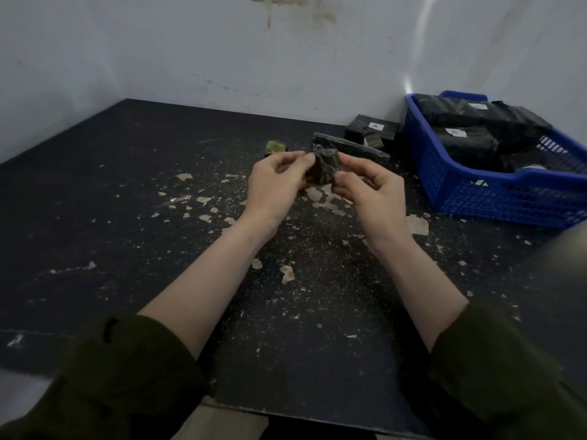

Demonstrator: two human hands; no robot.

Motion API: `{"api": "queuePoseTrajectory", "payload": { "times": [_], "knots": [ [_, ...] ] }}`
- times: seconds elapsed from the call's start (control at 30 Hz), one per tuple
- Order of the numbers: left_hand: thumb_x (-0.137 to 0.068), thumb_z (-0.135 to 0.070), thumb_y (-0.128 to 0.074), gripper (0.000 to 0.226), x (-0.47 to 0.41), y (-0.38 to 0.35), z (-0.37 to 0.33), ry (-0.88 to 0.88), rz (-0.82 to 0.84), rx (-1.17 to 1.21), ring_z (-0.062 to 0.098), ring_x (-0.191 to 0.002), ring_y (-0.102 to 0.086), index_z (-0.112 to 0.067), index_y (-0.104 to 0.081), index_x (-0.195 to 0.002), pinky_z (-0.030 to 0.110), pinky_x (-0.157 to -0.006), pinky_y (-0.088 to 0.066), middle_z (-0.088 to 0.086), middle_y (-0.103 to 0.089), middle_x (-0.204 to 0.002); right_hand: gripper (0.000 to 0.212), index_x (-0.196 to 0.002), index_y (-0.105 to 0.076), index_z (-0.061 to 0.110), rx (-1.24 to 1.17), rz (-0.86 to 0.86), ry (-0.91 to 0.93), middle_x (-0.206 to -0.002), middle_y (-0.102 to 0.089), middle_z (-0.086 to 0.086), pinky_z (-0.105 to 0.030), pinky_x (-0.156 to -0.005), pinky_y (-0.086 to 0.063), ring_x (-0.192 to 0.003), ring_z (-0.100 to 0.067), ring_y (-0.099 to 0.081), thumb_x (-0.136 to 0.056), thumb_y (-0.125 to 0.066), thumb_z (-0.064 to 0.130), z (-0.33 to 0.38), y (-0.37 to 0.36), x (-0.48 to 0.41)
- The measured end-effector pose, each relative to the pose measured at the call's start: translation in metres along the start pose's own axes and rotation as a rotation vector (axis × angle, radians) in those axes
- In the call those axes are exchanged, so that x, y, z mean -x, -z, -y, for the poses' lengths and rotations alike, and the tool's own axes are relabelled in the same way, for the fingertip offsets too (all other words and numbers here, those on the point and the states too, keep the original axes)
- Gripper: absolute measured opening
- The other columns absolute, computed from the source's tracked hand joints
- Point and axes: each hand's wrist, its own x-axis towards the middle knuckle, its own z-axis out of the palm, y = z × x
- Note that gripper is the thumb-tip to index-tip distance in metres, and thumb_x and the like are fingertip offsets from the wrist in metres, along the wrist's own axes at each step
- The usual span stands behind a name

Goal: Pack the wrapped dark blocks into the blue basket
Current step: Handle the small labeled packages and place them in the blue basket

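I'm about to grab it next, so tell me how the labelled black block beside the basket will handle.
The labelled block looks boxy and flat-sided, so it probably won't roll or tip. Its wrap looks glossy, so it may be a bit slippery. It seems solid, likely stiff, perhaps heavy for its size, though weight can't be confirmed.

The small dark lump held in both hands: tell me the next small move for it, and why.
Probably finish folding the wrap shut. Both the left hand and right hand pinch the lump above the table, and its wrap looks crumpled and loose. The blue basket already holds wrapped blocks, so it likely goes there afterwards.
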Motion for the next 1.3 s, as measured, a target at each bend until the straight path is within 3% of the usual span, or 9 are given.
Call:
{"api": "queuePoseTrajectory", "payload": {
  "times": [0.1, 0.2, 0.3, 0.53, 0.7, 0.97, 1.17, 1.23, 1.3],
  "knots": [
    [-0.072, -0.039, -0.073, 0.041, 0.002, -0.002, -0.003, -0.021, 0.04, -0.017, 0.018, -0.098, -0.071, -0.012, -0.072, -0.103, 0.035, -0.09, -0.057, 0.005, -0.074, -0.101, 0.026, -0.11, -0.074, 0.015, -0.003, 0.039, 0.037, -0.1, -0.075, -0.005, -0.042, -0.085, -0.06, -0.09, -0.02, -0.072, -0.09, -0.066, 0.0, 0.0, -0.001, 0.002],
    [-0.074, -0.034, -0.079, 0.036, 0.002, -0.003, -0.001, -0.044, 0.035, -0.067, 0.017, -0.096, -0.071, -0.013, -0.072, -0.103, 0.033, -0.085, -0.057, 0.004, -0.074, -0.098, 0.025, -0.106, -0.073, 0.017, 0.003, 0.063, 0.07, -0.1, -0.074, -0.008, -0.04, -0.084, -0.06, -0.087, -0.012, -0.07, -0.089, -0.068, 0.0, 0.001, -0.002, 0.004],
    [-0.062, -0.041, -0.085, 0.052, 0.001, -0.001, -0.003, -0.01, 0.028, -0.002, 0.021, -0.093, -0.072, -0.011, -0.07, -0.102, 0.037, -0.083, -0.059, 0.009, -0.074, -0.098, 0.024, -0.108, -0.071, 0.018, -0.005, 0.046, 0.074, -0.103, -0.073, -0.004, -0.037, -0.083, -0.061, -0.092, -0.013, -0.071, -0.088, -0.071, 0.004, -0.001, -0.003, 0.003],
    [-0.087, -0.008, -0.069, 0.014, 0.007, -0.004, -0.008, 0.024, 0.15, 0.061, 0.02, -0.095, -0.069, -0.013, -0.067, -0.1, 0.034, -0.084, -0.059, 0.008, -0.07, -0.099, 0.021, -0.105, -0.072, 0.017, -0.027, 0.018, 0.011, -0.093, -0.076, -0.004, -0.028, -0.074, -0.061, -0.083, -0.014, -0.073, -0.087, -0.072, 0.006, -0.001, -0.004, 0.004],
    [-0.084, -0.01, -0.072, 0.013, 0.005, -0.004, -0.004, -0.025, 0.118, -0.044, 0.023, -0.098, -0.07, -0.019, -0.068, -0.093, 0.037, -0.086, -0.059, 0.011, -0.072, -0.1, 0.024, -0.106, -0.075, 0.012, 0.017, 0.001, 0.047, -0.093, -0.077, -0.002, -0.026, -0.076, -0.06, -0.086, -0.012, -0.074, -0.084, -0.073, 0.004, -0.003, -0.003, 0.003],
    [-0.089, -0.004, -0.067, 0.008, 0.008, -0.006, -0.006, 0.027, 0.102, 0.094, 0.014, -0.081, -0.07, -0.011, -0.066, -0.093, 0.035, -0.085, -0.059, 0.006, -0.07, -0.088, 0.031, -0.115, -0.072, 0.014, 0.057, 0.049, 0.083, -0.101, -0.076, -0.002, -0.027, -0.082, -0.06, -0.091, -0.012, -0.073, -0.085, -0.076, 0.009, -0.002, -0.001, 0.002],
    [-0.086, -0.001, -0.069, 0.016, 0.005, -0.002, -0.002, -0.034, 0.095, 0.097, 0.021, -0.093, -0.07, -0.017, -0.07, -0.09, 0.035, -0.085, -0.058, 0.007, -0.072, -0.094, 0.051, -0.121, -0.071, 0.031, 0.184, 0.088, 0.145, -0.121, -0.062, -0.008, -0.04, -0.095, -0.057, -0.108, -0.016, -0.066, -0.073, -0.078, 0.045, -0.001, 0.008, 0.0],
    [-0.086, 0.0, -0.069, 0.016, 0.004, 0.0, -0.002, -0.037, 0.086, 0.109, 0.02, -0.092, -0.07, -0.015, -0.071, -0.091, 0.033, -0.082, -0.058, 0.007, -0.072, -0.093, 0.051, -0.126, -0.068, 0.031, 0.11, 0.119, 0.136, -0.125, -0.06, -0.011, -0.042, -0.097, -0.056, -0.11, -0.017, -0.066, -0.076, -0.079, 0.037, 0.002, 0.008, 0.001],
    [-0.088, 0.001, -0.066, 0.014, 0.004, -0.001, -0.003, 0.005, 0.071, 0.155, 0.018, -0.087, -0.07, -0.011, -0.07, -0.092, 0.029, -0.082, -0.059, 0.007, -0.072, -0.091, 0.051, -0.133, -0.062, 0.026, -0.017, 0.128, 0.11, -0.118, -0.062, -0.01, -0.041, -0.091, -0.059, -0.102, -0.015, -0.07, -0.085, -0.074, 0.012, 0.003, 0.009, 0.0]
  ]
}}
